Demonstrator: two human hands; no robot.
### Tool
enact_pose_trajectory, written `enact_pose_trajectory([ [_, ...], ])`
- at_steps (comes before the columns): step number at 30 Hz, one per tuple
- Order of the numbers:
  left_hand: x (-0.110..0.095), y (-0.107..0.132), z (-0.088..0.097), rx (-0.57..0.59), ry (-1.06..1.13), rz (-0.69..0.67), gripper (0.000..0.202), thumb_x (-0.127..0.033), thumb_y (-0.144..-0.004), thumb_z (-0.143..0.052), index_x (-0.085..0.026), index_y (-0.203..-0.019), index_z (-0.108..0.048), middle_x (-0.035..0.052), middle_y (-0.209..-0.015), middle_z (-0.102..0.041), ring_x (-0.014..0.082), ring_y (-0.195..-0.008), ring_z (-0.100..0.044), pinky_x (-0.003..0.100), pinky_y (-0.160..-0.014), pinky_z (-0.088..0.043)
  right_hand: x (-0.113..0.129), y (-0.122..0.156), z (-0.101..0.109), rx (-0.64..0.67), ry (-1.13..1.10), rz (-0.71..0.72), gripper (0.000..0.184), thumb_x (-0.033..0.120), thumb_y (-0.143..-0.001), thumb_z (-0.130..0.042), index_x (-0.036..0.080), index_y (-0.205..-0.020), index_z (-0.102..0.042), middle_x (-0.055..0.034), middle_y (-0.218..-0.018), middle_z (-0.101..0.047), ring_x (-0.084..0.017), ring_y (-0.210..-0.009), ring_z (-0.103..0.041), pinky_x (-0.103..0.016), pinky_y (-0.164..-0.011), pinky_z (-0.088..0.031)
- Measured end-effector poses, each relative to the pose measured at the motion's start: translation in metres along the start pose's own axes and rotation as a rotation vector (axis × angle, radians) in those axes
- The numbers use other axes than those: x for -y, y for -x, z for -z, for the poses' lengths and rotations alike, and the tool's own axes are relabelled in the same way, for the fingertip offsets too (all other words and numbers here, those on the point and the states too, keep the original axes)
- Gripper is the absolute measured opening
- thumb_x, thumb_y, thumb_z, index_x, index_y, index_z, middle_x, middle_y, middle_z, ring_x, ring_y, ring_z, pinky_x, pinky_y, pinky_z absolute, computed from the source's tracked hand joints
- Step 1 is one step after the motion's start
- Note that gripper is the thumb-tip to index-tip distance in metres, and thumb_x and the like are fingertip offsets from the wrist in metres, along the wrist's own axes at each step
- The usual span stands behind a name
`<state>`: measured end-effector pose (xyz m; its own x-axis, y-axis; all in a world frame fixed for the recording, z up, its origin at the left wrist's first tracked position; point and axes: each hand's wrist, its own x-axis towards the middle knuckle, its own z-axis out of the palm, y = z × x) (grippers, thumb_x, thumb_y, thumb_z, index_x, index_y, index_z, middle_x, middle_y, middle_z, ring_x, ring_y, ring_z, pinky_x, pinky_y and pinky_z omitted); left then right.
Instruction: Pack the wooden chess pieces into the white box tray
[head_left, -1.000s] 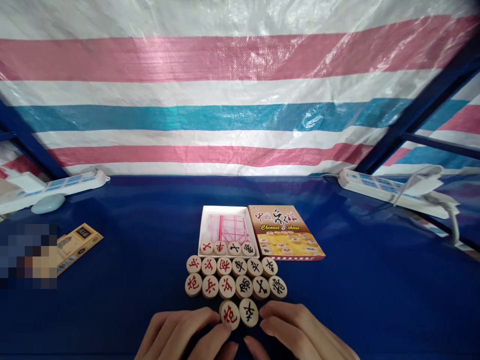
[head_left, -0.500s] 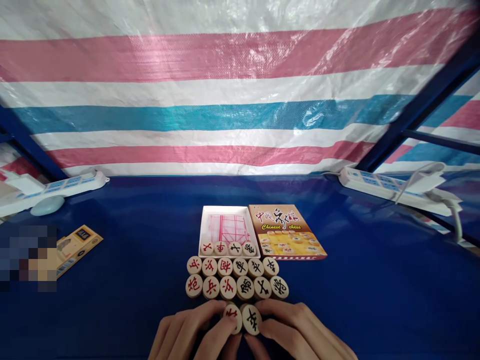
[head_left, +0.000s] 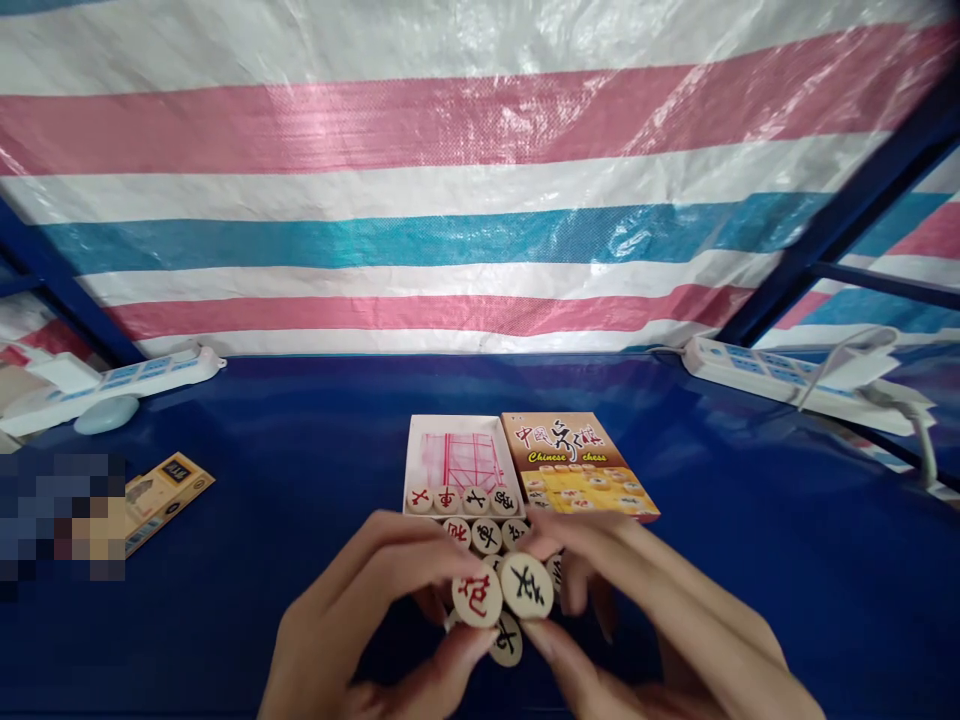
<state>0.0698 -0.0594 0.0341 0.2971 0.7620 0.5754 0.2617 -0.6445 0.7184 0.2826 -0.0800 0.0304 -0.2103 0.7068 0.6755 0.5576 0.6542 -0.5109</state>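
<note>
My left hand [head_left: 367, 620] pinches a round wooden chess piece with a red character [head_left: 477, 598], lifted off the table. Beside it, my right hand [head_left: 652, 620] pinches a wooden piece with a black character [head_left: 526, 585]. The two pieces touch side by side. Another piece [head_left: 508, 640] shows just below them. Behind my fingers lie rows of more wooden pieces [head_left: 486, 535] on the blue table [head_left: 300, 480], partly hidden. Beyond them, an open white box tray [head_left: 460, 460] holds a folded board sheet and a row of several pieces.
The box lid [head_left: 576, 465] printed "Chinese chess" lies right of the tray. A yellow card box [head_left: 165, 485] lies at the left. White power strips [head_left: 112, 378] [head_left: 787, 372] sit at both back corners. A striped tarp [head_left: 480, 200] closes the back.
Both hands have lifted the two front pieces off the table and moved them up and forward, now covering part of the rows. The camera view has shifted slightly.
</note>
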Motion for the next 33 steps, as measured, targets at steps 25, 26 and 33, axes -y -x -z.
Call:
enact_pose_trajectory([
  [25,0.07,-0.062,0.02,0.234,-0.02,0.151,0.022,-0.03,-0.086,-0.072,-0.026,-0.104,-0.062,-0.0047,-0.077,-0.062,0.0087,-0.067,-0.059,0.021,-0.062,-0.048,-0.069,-0.055,0.002,0.267,-0.049,-0.037,0.027,0.029,-0.088,-0.07,0.026,-0.113,-0.059,0.0006,-0.092,-0.061,-0.012,-0.073,-0.057,-0.029,-0.067,-0.048],
  [26,0.069,-0.06,0.019,0.233,-0.063,0.115,0.022,-0.03,-0.087,-0.071,-0.027,-0.106,-0.063,-0.004,-0.083,-0.064,0.009,-0.071,-0.061,0.021,-0.064,-0.048,-0.068,-0.054,0.001,0.284,-0.029,0.004,0.03,0.028,-0.088,-0.069,0.026,-0.116,-0.059,0.0002,-0.093,-0.062,-0.013,-0.077,-0.059,-0.029,-0.07,-0.049],
  [33,0.063,-0.052,0.015,0.269,-0.197,-0.115,0.026,-0.026,-0.089,-0.069,-0.028,-0.114,-0.064,-0.0036,-0.106,-0.071,0.0091,-0.083,-0.065,0.019,-0.074,-0.05,-0.063,-0.05,-0.003,0.283,0.016,0.217,0.04,0.018,-0.089,-0.068,0.022,-0.127,-0.055,-0.0046,-0.115,-0.066,-0.017,-0.108,-0.063,-0.031,-0.095,-0.052],
])
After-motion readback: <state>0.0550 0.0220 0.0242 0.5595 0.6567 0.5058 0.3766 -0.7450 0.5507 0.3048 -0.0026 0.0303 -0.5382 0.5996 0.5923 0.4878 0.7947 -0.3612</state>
